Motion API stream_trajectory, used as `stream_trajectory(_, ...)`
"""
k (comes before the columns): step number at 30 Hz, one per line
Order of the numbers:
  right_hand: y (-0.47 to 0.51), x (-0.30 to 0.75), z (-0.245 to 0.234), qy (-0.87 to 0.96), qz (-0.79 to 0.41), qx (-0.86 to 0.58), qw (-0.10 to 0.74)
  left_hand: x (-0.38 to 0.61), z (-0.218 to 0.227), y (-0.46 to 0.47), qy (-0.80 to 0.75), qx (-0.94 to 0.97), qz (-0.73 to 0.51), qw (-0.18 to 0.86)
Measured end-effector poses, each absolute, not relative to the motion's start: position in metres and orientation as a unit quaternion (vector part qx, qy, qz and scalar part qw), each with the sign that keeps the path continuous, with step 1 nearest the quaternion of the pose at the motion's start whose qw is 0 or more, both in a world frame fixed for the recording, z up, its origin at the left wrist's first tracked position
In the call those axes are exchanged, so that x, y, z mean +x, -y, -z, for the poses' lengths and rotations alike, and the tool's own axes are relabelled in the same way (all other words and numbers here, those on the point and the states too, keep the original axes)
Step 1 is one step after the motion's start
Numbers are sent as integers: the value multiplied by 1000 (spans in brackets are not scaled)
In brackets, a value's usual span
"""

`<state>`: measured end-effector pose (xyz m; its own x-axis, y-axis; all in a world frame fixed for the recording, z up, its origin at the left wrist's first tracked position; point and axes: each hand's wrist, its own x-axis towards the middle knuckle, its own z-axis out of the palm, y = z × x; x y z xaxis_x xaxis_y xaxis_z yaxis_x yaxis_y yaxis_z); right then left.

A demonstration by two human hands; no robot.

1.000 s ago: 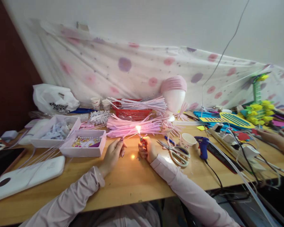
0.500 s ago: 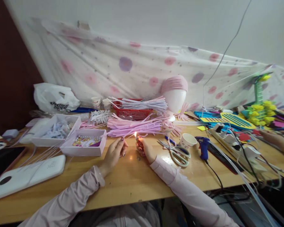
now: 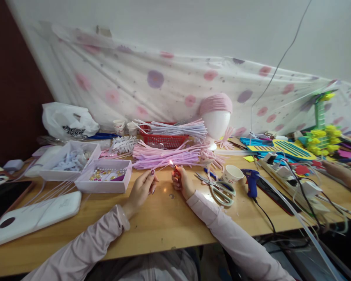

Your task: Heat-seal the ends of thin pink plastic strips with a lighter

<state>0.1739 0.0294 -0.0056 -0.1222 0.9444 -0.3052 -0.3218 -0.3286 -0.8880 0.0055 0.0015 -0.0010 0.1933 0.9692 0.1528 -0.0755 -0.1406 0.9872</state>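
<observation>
My left hand (image 3: 142, 189) is closed in a pinch, thumb against fingers. From its fingertips a thin pale strand (image 3: 163, 168) points right, towards a small flame (image 3: 171, 162). That flame burns on a lighter (image 3: 176, 171), which my right hand (image 3: 182, 183) grips; the fingers hide most of its body. A gap separates the two hands, both just above the wooden table (image 3: 152, 230). Behind them lies a bundle of pink and purple fuzzy stems (image 3: 169, 157). Scissors (image 3: 222, 192) with pale handles rest right of my right hand.
White boxes (image 3: 103, 186) hold beads and small pieces on the left, near a white device (image 3: 38, 218). A red basket (image 3: 163, 141) and white head form (image 3: 215, 123) stand behind. A paper cup (image 3: 233, 174), blue glue gun (image 3: 251, 183) and power strip (image 3: 280, 175) are right; another person's hand (image 3: 343, 175) is far right.
My right hand has shifted slightly right with the lighter, widening the gap between the hands. The flame looks smaller. My left hand has hardly moved.
</observation>
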Motion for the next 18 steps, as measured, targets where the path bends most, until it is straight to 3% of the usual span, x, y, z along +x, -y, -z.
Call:
stream_trajectory(9,-27,170,5,345,-674,-474,450,5,-2,-1,-404,588,-491,499)
stream_trajectory(18,-23,163,11,470,-589,-474,455,5,-4,0,-407,595,-482,498)
